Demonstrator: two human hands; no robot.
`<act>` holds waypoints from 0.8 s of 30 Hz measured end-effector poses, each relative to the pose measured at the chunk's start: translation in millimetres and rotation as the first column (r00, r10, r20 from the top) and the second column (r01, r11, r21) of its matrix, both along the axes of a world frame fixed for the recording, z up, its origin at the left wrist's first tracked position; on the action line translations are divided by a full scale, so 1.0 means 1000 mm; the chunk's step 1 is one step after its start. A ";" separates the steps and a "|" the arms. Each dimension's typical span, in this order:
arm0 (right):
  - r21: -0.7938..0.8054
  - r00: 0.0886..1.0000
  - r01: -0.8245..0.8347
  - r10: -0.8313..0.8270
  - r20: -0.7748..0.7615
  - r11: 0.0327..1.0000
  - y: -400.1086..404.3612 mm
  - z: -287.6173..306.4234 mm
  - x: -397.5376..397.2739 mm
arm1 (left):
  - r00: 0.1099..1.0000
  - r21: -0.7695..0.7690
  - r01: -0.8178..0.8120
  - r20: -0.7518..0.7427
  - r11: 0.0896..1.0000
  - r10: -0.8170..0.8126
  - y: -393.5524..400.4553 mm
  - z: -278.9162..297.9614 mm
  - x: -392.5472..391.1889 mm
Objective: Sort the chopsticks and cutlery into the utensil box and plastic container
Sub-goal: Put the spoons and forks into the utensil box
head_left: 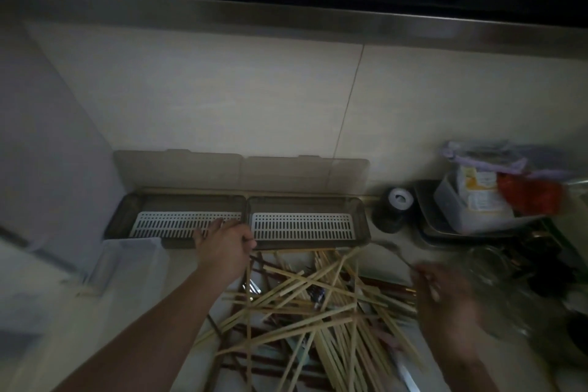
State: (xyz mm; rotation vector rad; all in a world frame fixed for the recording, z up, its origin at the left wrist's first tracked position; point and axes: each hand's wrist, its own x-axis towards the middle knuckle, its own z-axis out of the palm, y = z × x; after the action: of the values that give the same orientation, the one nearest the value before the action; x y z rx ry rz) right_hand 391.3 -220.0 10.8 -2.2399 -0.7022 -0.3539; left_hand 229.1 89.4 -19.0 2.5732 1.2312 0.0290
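A brown utensil box (305,243) with two white slotted trays stands against the wall, both lids up. A clear plastic container (127,259) sits at its front left. Several bamboo and dark chopsticks (305,302), mixed with metal cutlery, lie in a crossed heap in front of the box. My left hand (224,247) is at the box's front edge between the two trays, fingers curled round the top of a bamboo chopstick (248,312) that runs down towards me. My right hand (445,294), blurred, pinches the handle of a metal spoon (386,246) near the box's right corner.
A black roll with a white core (396,207) stands right of the box. Behind it a metal tray (436,226) holds a plastic tub and bags. A glass vessel (496,280) and dark items crowd the right side. A tiled wall rises behind.
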 end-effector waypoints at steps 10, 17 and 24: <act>-0.494 0.817 -0.556 0.334 -0.469 0.668 0.194 -0.032 0.037 | 1.000 -0.058 -0.009 0.019 0.998 0.010 0.001 0.003 -0.002; -0.456 0.754 -0.605 0.285 -0.592 0.652 0.188 -0.027 0.045 | 0.998 -0.080 -0.034 0.044 0.996 0.037 0.001 0.004 -0.001; -0.067 0.950 -0.115 0.090 -0.298 0.991 0.046 0.007 0.012 | 0.994 -0.093 -0.081 0.070 0.992 0.088 0.000 0.001 -0.001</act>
State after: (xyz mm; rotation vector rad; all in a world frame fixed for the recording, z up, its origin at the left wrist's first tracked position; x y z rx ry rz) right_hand 403.7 -174.0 17.4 -2.2594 -0.6796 0.0630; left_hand 228.3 89.0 -18.0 2.4200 1.2836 0.0831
